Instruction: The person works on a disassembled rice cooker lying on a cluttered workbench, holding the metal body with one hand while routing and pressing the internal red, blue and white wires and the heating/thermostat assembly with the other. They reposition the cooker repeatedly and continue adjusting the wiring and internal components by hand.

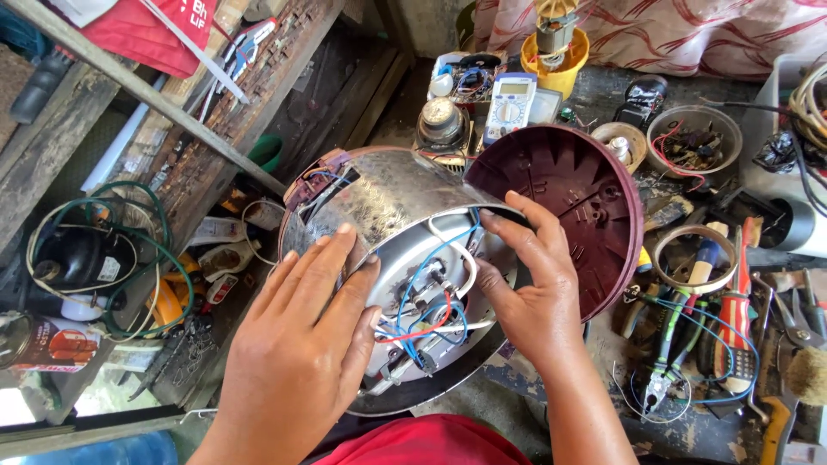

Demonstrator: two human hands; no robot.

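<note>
Already the maroon plastic base cover (573, 202) is off the rice cooker body (379, 202), which lies on its side over the person's lap with its underside facing the camera. That cover stands tilted on edge just right of the body, its ribbed hollow side showing, touching or very nearly touching the metal shell. With it off, the cooker's inner bottom plate (405, 267) is exposed, along with blue, red and white wires (426, 314) that loop across terminals near its middle.

The left hand (297, 344) lies flat and open, fingers spread against the shiny shell and the rim of the plate, steadying rather than gripping. The right hand (530, 284) is loosely curled, its fingers hooked over the rim where shell and cover meet; it closes on nothing fully.

Judged from this, opening up is done and the wiring is within reach, yet no wire looks detached and no tool is in hand. A multimeter (510, 105), pliers (659, 362) and screwdrivers (732, 301) lie on the cluttered bench (637, 430) to the right, untouched
</note>
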